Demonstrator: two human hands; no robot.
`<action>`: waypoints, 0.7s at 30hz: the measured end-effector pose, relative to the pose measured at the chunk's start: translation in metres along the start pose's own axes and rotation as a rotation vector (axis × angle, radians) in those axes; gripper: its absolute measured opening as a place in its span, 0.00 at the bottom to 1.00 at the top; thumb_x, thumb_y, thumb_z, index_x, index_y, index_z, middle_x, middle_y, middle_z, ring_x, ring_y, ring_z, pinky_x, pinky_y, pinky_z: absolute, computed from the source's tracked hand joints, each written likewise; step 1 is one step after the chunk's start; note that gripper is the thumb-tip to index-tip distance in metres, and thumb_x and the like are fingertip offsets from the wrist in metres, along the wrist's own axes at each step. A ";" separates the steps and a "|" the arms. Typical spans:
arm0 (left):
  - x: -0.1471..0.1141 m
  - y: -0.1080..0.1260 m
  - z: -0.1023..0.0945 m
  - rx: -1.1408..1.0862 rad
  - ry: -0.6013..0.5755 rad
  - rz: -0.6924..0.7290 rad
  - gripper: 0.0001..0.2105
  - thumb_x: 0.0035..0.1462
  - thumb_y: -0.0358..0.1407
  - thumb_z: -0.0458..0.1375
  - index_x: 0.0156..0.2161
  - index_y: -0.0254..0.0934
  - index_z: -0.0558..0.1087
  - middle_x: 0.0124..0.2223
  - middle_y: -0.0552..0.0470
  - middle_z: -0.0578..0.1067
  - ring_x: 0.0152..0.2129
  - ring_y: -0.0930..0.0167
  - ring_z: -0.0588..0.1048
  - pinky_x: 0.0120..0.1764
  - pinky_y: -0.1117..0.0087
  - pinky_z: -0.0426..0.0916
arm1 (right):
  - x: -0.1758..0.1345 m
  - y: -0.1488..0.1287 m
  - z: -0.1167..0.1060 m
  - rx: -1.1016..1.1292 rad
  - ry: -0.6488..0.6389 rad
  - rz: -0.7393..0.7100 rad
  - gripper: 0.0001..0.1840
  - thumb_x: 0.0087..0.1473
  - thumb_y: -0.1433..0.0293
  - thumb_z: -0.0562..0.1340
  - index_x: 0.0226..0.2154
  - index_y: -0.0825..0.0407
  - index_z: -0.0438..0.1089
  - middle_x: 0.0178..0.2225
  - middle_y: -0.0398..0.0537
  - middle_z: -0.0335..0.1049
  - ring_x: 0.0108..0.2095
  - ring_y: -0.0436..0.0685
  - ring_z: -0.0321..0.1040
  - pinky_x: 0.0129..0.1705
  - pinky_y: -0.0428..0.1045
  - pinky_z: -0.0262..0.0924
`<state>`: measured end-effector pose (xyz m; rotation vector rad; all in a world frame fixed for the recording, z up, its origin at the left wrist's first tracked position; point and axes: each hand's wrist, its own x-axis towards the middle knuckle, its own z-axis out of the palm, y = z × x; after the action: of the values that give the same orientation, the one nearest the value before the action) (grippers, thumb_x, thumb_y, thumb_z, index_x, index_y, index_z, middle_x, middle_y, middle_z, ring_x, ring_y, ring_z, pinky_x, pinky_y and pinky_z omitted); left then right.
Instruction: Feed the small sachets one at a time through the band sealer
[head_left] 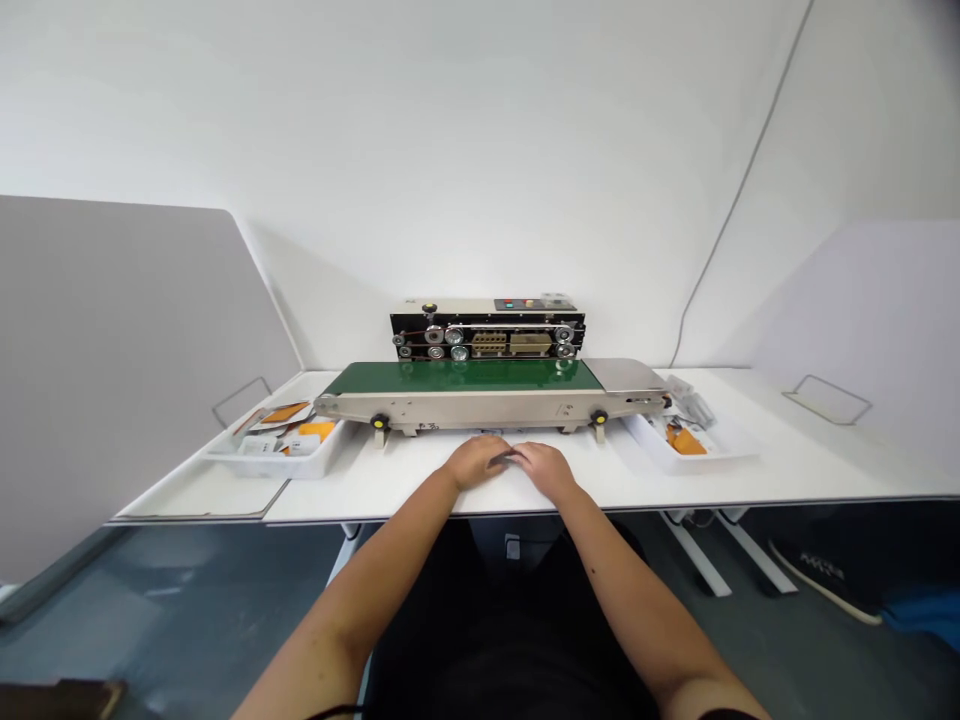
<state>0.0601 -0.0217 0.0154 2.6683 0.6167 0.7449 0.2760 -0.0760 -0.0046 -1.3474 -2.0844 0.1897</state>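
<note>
My left hand [477, 461] and my right hand [546, 468] rest at the front of the white table [420, 490], fingertips meeting. The fingers of both are curled and pressed together. A small dark patch shows between them, and I cannot make out what they hold, if anything. Just beyond my hands stands a band sealing machine [487, 308] with rollers and a control panel. Its green conveyor belt [465, 376] runs across in front of the rollers, above a beige frame with black and yellow knobs.
On the left, a white bin [307, 467] holds orange and printed packets. Another white bin [697, 463] on the right holds clear and orange packets. Pale panels [127, 340] flank the table. A shoe [821, 575] of another person shows at the lower right.
</note>
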 end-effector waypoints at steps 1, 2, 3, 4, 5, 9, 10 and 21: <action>0.001 -0.001 0.000 0.004 0.030 -0.014 0.13 0.60 0.35 0.60 0.50 0.40 0.76 0.47 0.43 0.79 0.46 0.60 0.75 0.53 0.61 0.66 | -0.002 -0.001 -0.001 0.001 0.043 -0.019 0.14 0.66 0.63 0.55 0.42 0.46 0.76 0.41 0.51 0.77 0.44 0.61 0.72 0.52 0.54 0.61; 0.001 -0.003 0.001 0.001 0.065 -0.037 0.12 0.60 0.34 0.59 0.49 0.40 0.77 0.47 0.43 0.79 0.46 0.60 0.75 0.53 0.61 0.66 | -0.003 -0.002 -0.002 0.020 0.098 -0.033 0.17 0.67 0.62 0.53 0.40 0.47 0.76 0.40 0.53 0.77 0.44 0.61 0.71 0.52 0.54 0.61; 0.002 -0.005 0.001 -0.013 0.100 -0.066 0.12 0.60 0.35 0.60 0.49 0.40 0.77 0.48 0.43 0.78 0.47 0.60 0.75 0.53 0.61 0.65 | -0.005 -0.001 -0.003 0.056 0.162 -0.033 0.19 0.68 0.62 0.51 0.39 0.48 0.76 0.40 0.54 0.77 0.44 0.62 0.71 0.52 0.54 0.62; 0.002 -0.007 0.002 -0.040 0.131 -0.104 0.13 0.59 0.35 0.60 0.49 0.40 0.77 0.48 0.43 0.78 0.46 0.60 0.75 0.52 0.61 0.66 | -0.006 0.000 -0.004 0.105 0.226 -0.014 0.19 0.68 0.61 0.51 0.39 0.49 0.75 0.39 0.55 0.76 0.44 0.61 0.71 0.52 0.55 0.63; 0.002 -0.008 0.004 -0.084 0.152 -0.147 0.13 0.59 0.36 0.61 0.50 0.40 0.76 0.48 0.44 0.79 0.45 0.60 0.75 0.51 0.62 0.67 | -0.007 0.001 -0.005 0.165 0.283 0.025 0.19 0.67 0.60 0.50 0.40 0.49 0.74 0.39 0.54 0.76 0.42 0.61 0.72 0.50 0.54 0.64; 0.002 -0.009 0.008 -0.415 0.200 -0.335 0.14 0.60 0.43 0.60 0.47 0.37 0.75 0.37 0.47 0.79 0.33 0.66 0.76 0.39 0.67 0.70 | -0.003 0.012 -0.005 0.479 0.329 0.231 0.18 0.63 0.56 0.53 0.44 0.50 0.70 0.37 0.51 0.75 0.35 0.58 0.73 0.39 0.52 0.70; 0.002 -0.009 0.008 -0.512 0.220 -0.362 0.16 0.59 0.45 0.61 0.46 0.36 0.74 0.36 0.48 0.79 0.32 0.67 0.76 0.38 0.67 0.70 | -0.001 0.014 -0.004 0.564 0.307 0.257 0.19 0.62 0.56 0.53 0.47 0.50 0.69 0.38 0.51 0.75 0.36 0.58 0.73 0.36 0.51 0.70; 0.003 -0.010 -0.001 -0.843 0.301 -0.415 0.20 0.49 0.47 0.69 0.37 0.33 0.72 0.26 0.54 0.73 0.21 0.75 0.70 0.27 0.74 0.64 | 0.006 0.028 0.017 0.765 0.055 0.293 0.20 0.53 0.59 0.62 0.45 0.52 0.73 0.32 0.46 0.74 0.31 0.55 0.71 0.31 0.48 0.67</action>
<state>0.0586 -0.0121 0.0133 1.6169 0.6952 1.0012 0.2860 -0.0543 -0.0279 -1.1290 -1.4996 0.9524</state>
